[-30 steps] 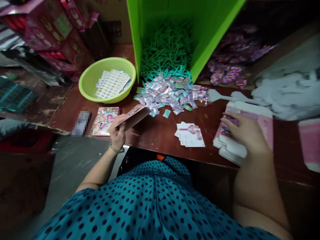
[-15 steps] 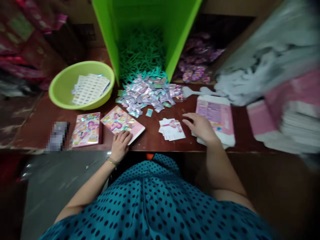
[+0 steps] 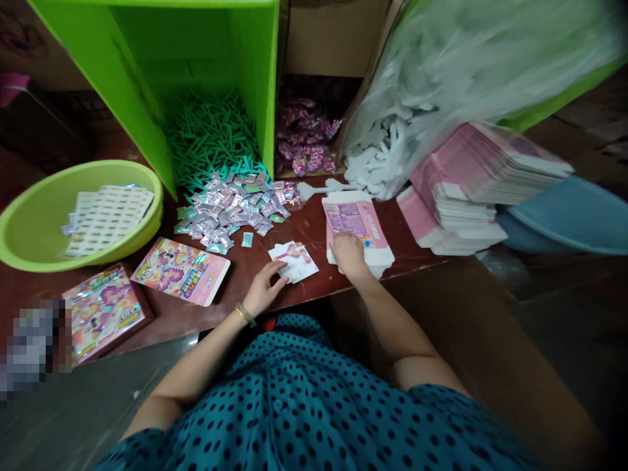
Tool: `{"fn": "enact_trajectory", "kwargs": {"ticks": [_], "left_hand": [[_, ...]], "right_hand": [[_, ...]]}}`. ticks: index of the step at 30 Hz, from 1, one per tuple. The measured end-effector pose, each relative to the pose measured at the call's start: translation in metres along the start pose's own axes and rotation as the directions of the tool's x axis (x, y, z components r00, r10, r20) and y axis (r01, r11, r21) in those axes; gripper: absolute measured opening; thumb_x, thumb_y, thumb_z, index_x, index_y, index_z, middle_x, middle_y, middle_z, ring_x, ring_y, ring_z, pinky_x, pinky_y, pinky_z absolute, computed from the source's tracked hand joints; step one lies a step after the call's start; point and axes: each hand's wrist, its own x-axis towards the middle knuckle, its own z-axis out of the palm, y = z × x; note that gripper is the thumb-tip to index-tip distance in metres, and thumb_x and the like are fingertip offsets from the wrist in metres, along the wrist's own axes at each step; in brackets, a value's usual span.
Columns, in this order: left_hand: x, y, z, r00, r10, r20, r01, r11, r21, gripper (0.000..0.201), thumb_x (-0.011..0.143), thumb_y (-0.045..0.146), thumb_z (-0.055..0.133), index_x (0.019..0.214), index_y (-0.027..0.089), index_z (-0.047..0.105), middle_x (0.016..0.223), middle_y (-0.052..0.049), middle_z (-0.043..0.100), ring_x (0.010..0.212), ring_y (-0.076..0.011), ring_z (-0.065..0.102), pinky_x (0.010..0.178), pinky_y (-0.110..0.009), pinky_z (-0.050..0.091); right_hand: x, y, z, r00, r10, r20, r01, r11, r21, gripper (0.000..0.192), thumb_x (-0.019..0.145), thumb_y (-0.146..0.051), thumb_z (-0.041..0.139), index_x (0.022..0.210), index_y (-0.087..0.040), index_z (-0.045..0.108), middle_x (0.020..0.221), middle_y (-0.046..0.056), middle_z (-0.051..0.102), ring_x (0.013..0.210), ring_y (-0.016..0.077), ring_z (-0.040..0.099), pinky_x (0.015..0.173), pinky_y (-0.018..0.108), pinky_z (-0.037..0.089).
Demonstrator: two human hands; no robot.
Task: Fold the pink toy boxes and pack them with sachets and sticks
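Observation:
My left hand [image 3: 267,286] lies at the left side of a small fanned pile of white printed cards [image 3: 305,267]. Its thumb and fingers are apart, with the fingertips touching the cards. My right hand [image 3: 349,255] is over a stack of flattened pink box cartons [image 3: 380,243]. Its fingers are curled together on the top carton near the left edge; the fingertips are partly hidden. To the left lie a pink booklet-like flat pack [image 3: 182,271] with a shiny picture and a filled-out pink box [image 3: 105,311].
Small silvery sachets [image 3: 228,212] spill before a green bin [image 3: 267,98] of green sticks. A yellow-green basin [image 3: 29,229] holds printed sheets. White plastic pieces [image 3: 377,157] lie in a clear bag. Stacked pink cartons [image 3: 490,170] and a blue basin [image 3: 569,219] stand right.
My left hand has left the flat pack and moved right to the cards. My right hand has moved from beside the cards onto the pink cartons. The view has turned right.

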Motion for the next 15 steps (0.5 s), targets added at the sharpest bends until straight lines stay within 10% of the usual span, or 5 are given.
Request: {"fn": "enact_trajectory", "kwargs": {"ticks": [5,9,15], "left_hand": [[0.025,-0.004,0.017,0.996,-0.084,0.042,0.091,0.975,-0.204,0.043,0.095,0.043,0.062,0.126,0.016,0.072,0.131,-0.017,0.071,0.120,-0.0297,0.067,0.108,-0.046,0.050],[0.000,0.009,-0.009,0.999,0.051,-0.010,-0.048,0.979,0.196,0.050,0.094,0.038,0.067,0.140,0.021,0.064,0.143,-0.016,0.064,0.135,-0.0333,0.057,0.116,-0.051,0.041],[-0.070,-0.008,-0.094,0.978,-0.028,-0.208,0.193,0.511,0.838,0.056,0.094,0.025,0.063,0.148,0.016,0.057,0.158,-0.022,0.048,0.152,-0.0459,0.033,0.121,-0.068,0.021]], "right_hand": [[-0.006,0.014,-0.009,0.999,0.020,-0.043,-0.020,1.000,0.006,0.044,0.101,-0.022,0.032,0.116,-0.003,0.068,0.113,0.027,0.070,0.105,0.0350,0.068,0.084,0.041,0.051],[-0.013,0.017,0.001,1.000,0.018,0.002,-0.018,1.000,-0.011,0.043,0.103,-0.030,0.038,0.118,-0.005,0.069,0.120,0.026,0.068,0.114,0.0366,0.065,0.088,0.041,0.050],[-0.005,0.013,-0.004,0.997,-0.063,-0.054,0.063,0.998,-0.004,0.050,0.102,-0.044,0.044,0.126,-0.007,0.068,0.125,0.025,0.066,0.117,0.0389,0.060,0.094,0.046,0.047]]}}
